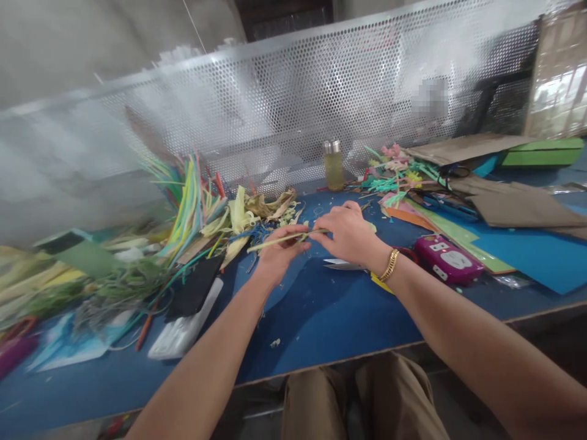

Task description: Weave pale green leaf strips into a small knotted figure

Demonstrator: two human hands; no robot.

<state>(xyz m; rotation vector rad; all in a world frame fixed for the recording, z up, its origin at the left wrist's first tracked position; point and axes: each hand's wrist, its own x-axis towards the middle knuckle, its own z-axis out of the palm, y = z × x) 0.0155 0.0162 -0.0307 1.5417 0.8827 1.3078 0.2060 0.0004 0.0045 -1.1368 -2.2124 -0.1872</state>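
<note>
A thin pale green stem (266, 244) runs between my two hands above the blue table. My left hand (278, 256) pinches it, and its longer end sticks out to the left. My right hand (348, 235), with a gold bracelet at the wrist, grips the other part between thumb and fingers. The fingertips of both hands almost meet. Under the right hand lies a pair of scissors (342, 264), blades pointing left and handles partly hidden by the wrist. Pale dried husks (241, 217) are piled just beyond my left hand.
To the left are coloured strips (188, 205), a black flat object (195, 287) and grey-green fibres (131, 281). On the right sit a purple socket box (449, 260), blue sheets (527, 256) and brown paper (513, 205). A jar (333, 165) stands before the perforated metal panel (275, 110).
</note>
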